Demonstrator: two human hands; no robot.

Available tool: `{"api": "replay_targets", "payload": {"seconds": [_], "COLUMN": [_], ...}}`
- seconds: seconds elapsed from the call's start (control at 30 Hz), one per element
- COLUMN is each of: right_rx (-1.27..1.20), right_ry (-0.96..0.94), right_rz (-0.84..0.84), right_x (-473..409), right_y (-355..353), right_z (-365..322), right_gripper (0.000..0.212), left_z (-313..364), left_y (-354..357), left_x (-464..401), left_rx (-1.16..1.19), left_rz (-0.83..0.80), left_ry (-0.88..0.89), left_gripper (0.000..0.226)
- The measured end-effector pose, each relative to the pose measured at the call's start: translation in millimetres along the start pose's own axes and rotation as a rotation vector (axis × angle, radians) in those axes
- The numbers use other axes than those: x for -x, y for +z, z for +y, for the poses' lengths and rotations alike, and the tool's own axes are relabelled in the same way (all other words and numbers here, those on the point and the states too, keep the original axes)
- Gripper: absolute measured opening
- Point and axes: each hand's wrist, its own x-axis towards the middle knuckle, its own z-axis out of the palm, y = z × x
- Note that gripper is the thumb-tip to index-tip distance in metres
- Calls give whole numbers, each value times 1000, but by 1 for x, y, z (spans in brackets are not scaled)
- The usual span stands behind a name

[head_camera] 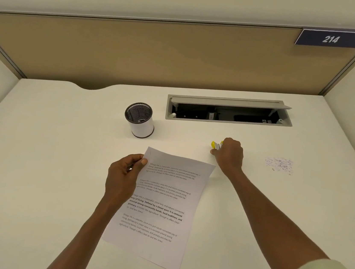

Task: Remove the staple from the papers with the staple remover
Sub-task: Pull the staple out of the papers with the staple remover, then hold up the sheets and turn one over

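Yellow staple remover (pixel 216 145) sits on the desk (pixel 59 142), right hand (pixel 230 155) curled around it, just past the papers' far corner | left hand (pixel 122 172) pinches papers (pixel 163 208) by their left edge | staple too tiny to spot

Staple remover (pixel 216 145): mostly hidden under the right hand (pixel 230 155); only a yellow end shows, jaws not visible. Papers (pixel 158 208): left edge covered by the left hand (pixel 123 175); the staple is too small to make out. Small print blurred.
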Motion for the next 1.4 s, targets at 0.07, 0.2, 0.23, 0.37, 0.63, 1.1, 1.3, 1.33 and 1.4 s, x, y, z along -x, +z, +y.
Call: {"api": "replay_targets", "payload": {"seconds": [0.07,0.2,0.23,0.37,0.63,1.1,1.3,1.33,1.4], "right_rx": [17,15,13,-53,-1058,-928,-959,-963,-969], "right_ry": [-12,-1,8,-7,40,-194,-260,-264,-272], "right_rz": [-4,-7,-11,-7,-370,-394,-369,-363,-349], "right_x": [0,-3,-4,-6,56,97,107,108,111], "right_y": [7,14,15,16,-5,-63,-97,-100,-107], "right_z": [-1,-3,-3,-1,0,-43,-57,-58,-58], "right_gripper": [28,29,30,40,88,25,23,22,21], "left_z": [-2,-3,-4,-6,-6,42,75,77,79], "left_y": [0,1,2,1,-13,-34,-43,-44,-46], "left_x": [-1,-1,-2,-3,0,0,1,2,6], "left_rx": [19,16,16,51,209,546,632,638,649], "left_rz": [-6,-17,-18,-23,-5,-16,-52,-65,-92], "left_ry": [-4,-11,-13,-33,-98,-70,-14,-9,-2], "left_gripper": [11,12,12,10,14,19,11,10,9]}}
